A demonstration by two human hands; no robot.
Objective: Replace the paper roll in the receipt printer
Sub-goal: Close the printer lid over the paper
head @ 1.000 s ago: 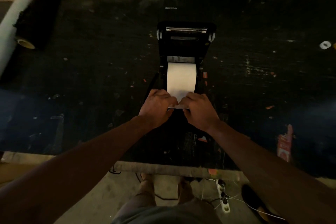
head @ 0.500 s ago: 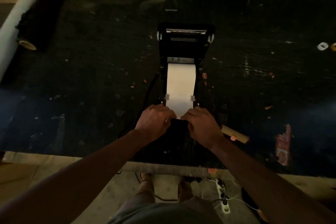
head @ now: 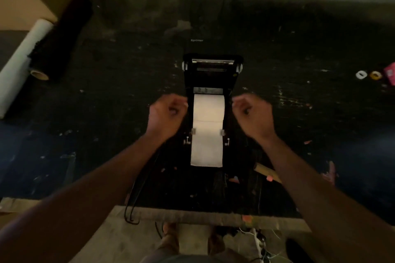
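Dark, scuffed worktop (head: pixel 106 134) surrounds our open receipt printer (head: pixel 212 74); a cardboard core (head: pixel 267 172) lies near its front-right corner. White paper (head: pixel 207 134) trails from the printer between our loosely curled, empty left hand (head: pixel 166 113) and right hand (head: pixel 253 115).

Both forearms are bare, with no sleeves reaching the wrists. The left hand (head: pixel 165 114) and right hand (head: pixel 253 116) carry no gloves. Grey-green shorts (head: pixel 192 257) show at the bottom edge, and the feet (head: pixel 171 239) look unshod, though dimness blurs them.
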